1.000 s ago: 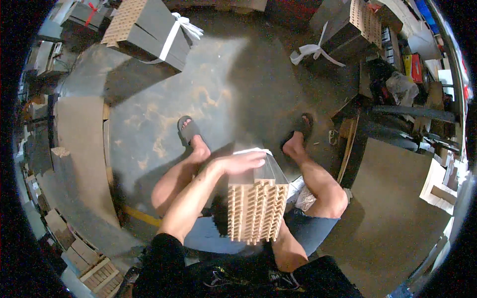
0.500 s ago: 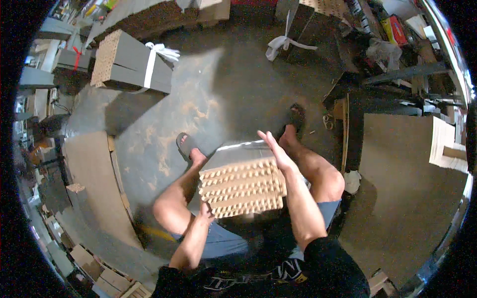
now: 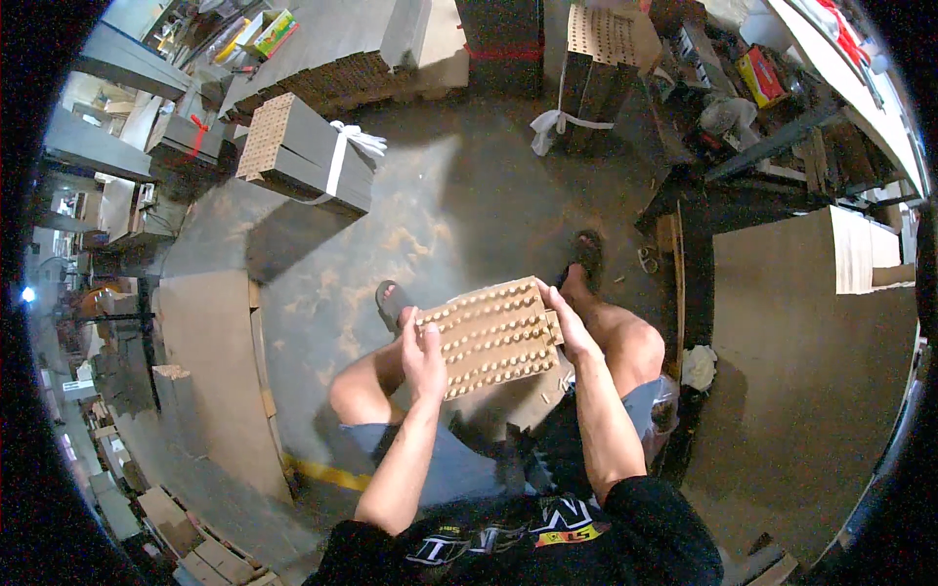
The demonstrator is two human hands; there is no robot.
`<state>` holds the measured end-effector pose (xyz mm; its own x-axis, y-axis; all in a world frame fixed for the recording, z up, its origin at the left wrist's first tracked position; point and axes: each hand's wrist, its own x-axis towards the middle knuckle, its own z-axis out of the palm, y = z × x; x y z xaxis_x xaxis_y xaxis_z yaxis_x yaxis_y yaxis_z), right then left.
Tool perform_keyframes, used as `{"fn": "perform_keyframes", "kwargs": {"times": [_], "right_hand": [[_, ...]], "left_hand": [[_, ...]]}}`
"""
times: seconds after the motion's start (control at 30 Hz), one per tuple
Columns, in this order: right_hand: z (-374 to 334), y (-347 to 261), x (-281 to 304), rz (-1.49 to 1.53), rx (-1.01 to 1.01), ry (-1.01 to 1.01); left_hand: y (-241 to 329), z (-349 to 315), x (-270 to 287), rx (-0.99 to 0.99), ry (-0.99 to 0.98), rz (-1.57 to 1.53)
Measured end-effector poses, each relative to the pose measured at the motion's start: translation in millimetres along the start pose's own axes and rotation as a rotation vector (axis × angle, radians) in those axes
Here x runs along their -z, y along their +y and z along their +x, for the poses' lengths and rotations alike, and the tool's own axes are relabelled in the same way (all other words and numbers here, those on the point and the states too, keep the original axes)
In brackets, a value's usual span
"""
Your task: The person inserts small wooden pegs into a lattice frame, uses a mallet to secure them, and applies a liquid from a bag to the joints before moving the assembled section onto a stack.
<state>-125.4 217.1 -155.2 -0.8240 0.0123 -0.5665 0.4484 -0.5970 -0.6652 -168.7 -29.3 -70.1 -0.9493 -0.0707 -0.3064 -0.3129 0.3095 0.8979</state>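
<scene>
Dowel-studded board bundle [image 3: 496, 337] | between both hands [image 3: 424, 363] | clasped, pressed at its left and right sides

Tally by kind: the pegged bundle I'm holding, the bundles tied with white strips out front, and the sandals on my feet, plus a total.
Pegged bundle, between left hand and right hand: 1
White-tied bundles, left and right: 2
Sandals: 2
Total: 5

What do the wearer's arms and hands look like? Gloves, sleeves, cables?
Left hand and right hand: both ungloved, five-fingered. Forearms bare, no cables, bands or watch visible. Black sleeves end near the elbows, no visible markings.
</scene>
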Motion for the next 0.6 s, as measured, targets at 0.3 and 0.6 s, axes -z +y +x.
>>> {"fn": "perform_keyframes", "kwargs": {"times": [0.3,0.6], "right_hand": [[-36.8,-21.9,-18.8,-0.323,0.24,-0.071],[-65.2,-11.6,-29.8,-0.454,0.306,-0.038]], "left_hand": [[4.1,-2.1,0.6,-0.124,0.062,0.088],[-15.7,-21.1,9.3,-0.197,0.147,0.183]]}}
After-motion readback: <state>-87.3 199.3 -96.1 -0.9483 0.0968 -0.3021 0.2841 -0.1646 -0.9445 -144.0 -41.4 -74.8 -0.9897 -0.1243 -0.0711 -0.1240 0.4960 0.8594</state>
